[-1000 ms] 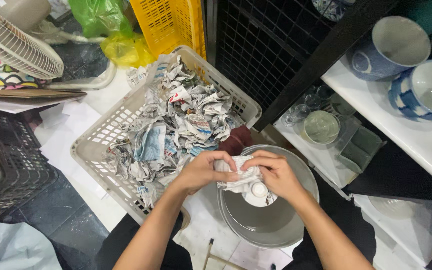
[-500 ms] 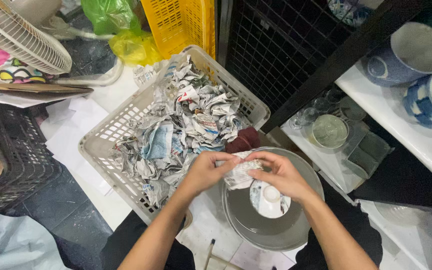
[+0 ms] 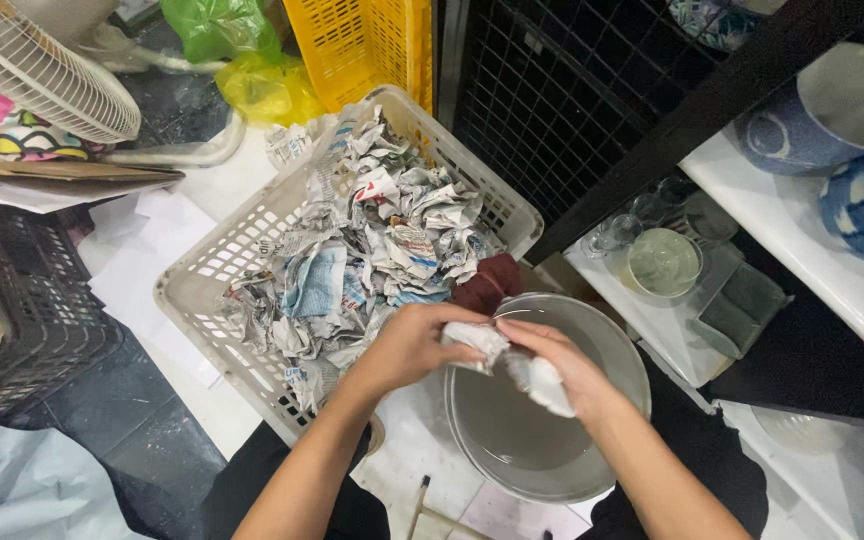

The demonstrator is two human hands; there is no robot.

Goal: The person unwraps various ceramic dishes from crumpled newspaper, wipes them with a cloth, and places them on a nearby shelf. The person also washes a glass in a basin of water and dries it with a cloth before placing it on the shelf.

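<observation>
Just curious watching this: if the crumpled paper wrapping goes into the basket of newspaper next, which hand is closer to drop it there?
Probably the left hand: it grips the white wrapping right beside the basket; the right hand is over the grey bowl.

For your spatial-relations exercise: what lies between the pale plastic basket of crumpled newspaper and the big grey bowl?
In the head view, a dark red cloth lies between basket and bowl.

Vs 1 s ago: both hands sit higher over the grey bowl (image 3: 552, 440), nearer its far rim & the basket (image 3: 252, 260). White paper wad (image 3: 512, 360), earlier spread open w/ a small round white item showing at bowl centre, is now bunched tight betw. left hand (image 3: 407, 345) & right hand (image 3: 562, 365); item no longer visible. Bowl's inside now shows bare. Camera view shifts slightly left/down.
</observation>
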